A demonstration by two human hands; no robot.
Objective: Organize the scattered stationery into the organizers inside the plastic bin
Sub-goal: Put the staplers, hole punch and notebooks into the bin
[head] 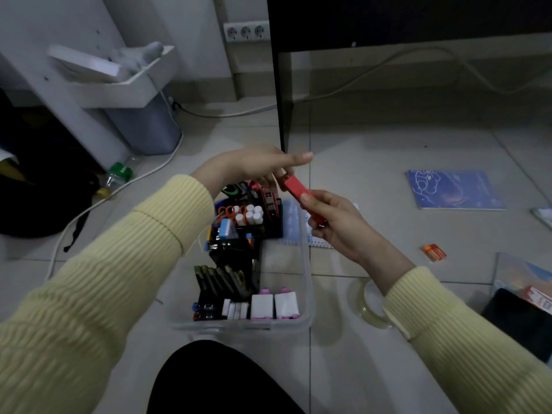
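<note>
Head view, centre: right hand (334,222) grips red item (294,188) over plastic bin (307,264), left hand (257,165), fingers straight, apparently steadying its tip for slotting.

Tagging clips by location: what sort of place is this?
Probably a home study or bedroom, at floor level: tiled floor, wall sockets, a dark desk leg, a plastic bin of stationery.

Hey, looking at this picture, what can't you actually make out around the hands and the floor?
Head view only:
The red item: blurred, lower end covered by the right hand; kind unclear.
The left hand: fingers blurred beside the red item; contact unclear.
The tape roll: partly under the right sleeve.
The black pouch: cut by the right edge.
The orange packet on the floor: too small to read.
</note>
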